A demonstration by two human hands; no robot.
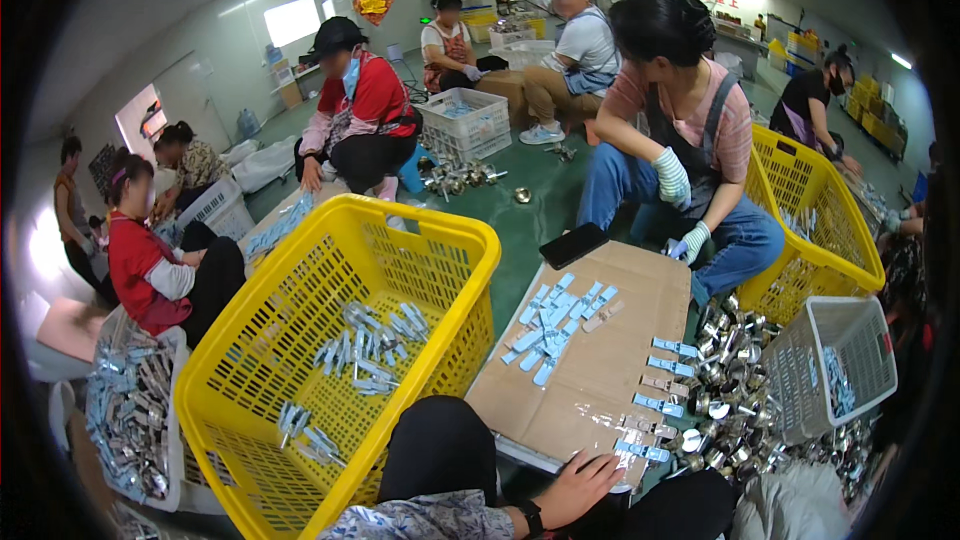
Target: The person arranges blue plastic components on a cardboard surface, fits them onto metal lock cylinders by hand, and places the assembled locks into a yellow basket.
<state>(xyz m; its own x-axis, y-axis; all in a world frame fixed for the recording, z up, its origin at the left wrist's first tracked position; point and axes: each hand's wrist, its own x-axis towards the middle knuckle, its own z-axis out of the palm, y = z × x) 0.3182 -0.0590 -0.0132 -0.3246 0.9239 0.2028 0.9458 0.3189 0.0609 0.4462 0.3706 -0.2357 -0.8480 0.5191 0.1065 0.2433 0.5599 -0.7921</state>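
My left hand [580,488], with a dark watch on its wrist, lies palm down at the near edge of a cardboard sheet [520,410]. Its fingers are stretched out, and nothing shows in them. My right hand is out of sight. Closest to my fingertips is a light-blue clip-like handle [642,451], the nearest of a row of blue and beige handles along the right edge of the cardboard. Farther up, a loose cluster of light-blue handles [550,328] lies on the sheet. Shiny round metal parts [715,430] are heaped beside the row.
A yellow basket [470,240] with blue-handled parts stands to my left. A grey crate [830,370] stands right of the metal heap, near a whitish bag [800,505]. A black phone [573,246] lies on the cardboard's far edge. A gloved co-worker [690,130] sits opposite; others work around.
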